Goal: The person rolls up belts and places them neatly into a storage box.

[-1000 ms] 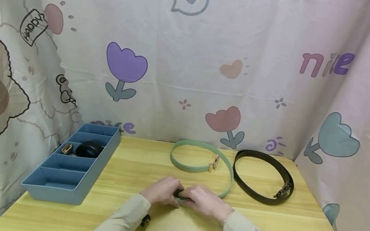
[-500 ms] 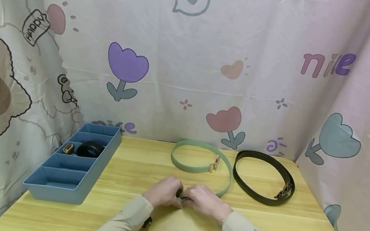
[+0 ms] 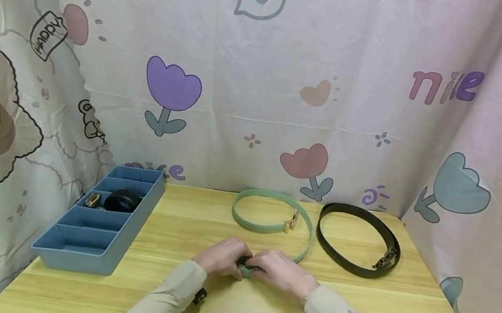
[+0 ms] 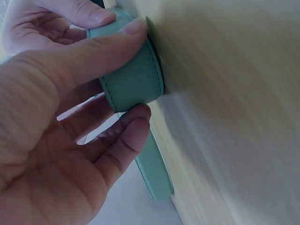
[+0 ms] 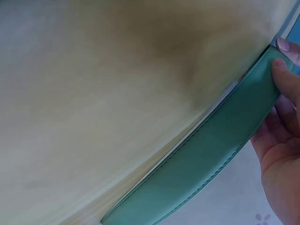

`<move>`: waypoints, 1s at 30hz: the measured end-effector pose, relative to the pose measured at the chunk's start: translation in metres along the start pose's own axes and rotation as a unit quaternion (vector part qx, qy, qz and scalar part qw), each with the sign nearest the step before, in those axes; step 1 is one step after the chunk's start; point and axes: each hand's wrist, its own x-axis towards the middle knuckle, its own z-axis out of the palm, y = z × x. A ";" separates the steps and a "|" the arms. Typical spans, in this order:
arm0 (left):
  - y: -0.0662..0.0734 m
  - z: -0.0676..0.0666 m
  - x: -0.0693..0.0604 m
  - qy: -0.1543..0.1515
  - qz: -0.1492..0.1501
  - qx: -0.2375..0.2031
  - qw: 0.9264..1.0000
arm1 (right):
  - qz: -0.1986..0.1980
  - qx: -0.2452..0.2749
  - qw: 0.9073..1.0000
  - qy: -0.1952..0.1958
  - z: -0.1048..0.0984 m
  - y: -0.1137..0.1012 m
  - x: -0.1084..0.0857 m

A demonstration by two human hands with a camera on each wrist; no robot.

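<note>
A light green belt (image 3: 259, 228) with a gold-coloured buckle (image 3: 291, 222) lies on edge on the table, its free length curving round toward my hands. The near end is wound into a small coil (image 4: 133, 84). My left hand (image 3: 222, 258) holds this coil from the left, thumb and fingers round its side. From the right, my right hand (image 3: 281, 272) pinches the strap (image 5: 197, 150) where it meets the coil. The left wrist view shows both hands close together at the coil. Part of the coil is hidden behind the fingers.
A black belt (image 3: 347, 264) with a metal buckle (image 3: 385, 258) lies in a loop at the right. To the left stands a blue divided box (image 3: 132, 233); one compartment holds a rolled black belt (image 3: 121, 201) and a gold-coloured buckle (image 3: 92, 200). A patterned curtain (image 3: 250, 97) hangs behind.
The free length of the green belt has drawn in slightly to the left, toward my hands. More of the coil's green side shows. Both hands stay in nearly the same place.
</note>
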 end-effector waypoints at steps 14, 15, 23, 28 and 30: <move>0.002 0.002 -0.002 0.030 -0.016 0.017 0.999 | 0.026 0.010 0.999 0.018 0.006 -0.009 0.007; 0.002 0.002 -0.002 0.028 -0.015 0.021 0.999 | 0.024 0.016 0.999 0.018 0.006 -0.009 0.007; 0.001 0.000 0.000 0.003 -0.019 0.008 1.000 | 0.031 0.039 0.999 -0.012 0.001 -0.006 0.009; 0.004 -0.002 0.002 0.005 -0.027 0.009 1.000 | 0.038 0.030 0.999 -0.021 -0.001 -0.006 0.010; 0.006 -0.003 0.003 0.007 -0.030 0.010 0.999 | 0.039 0.026 0.999 -0.020 -0.002 -0.006 0.010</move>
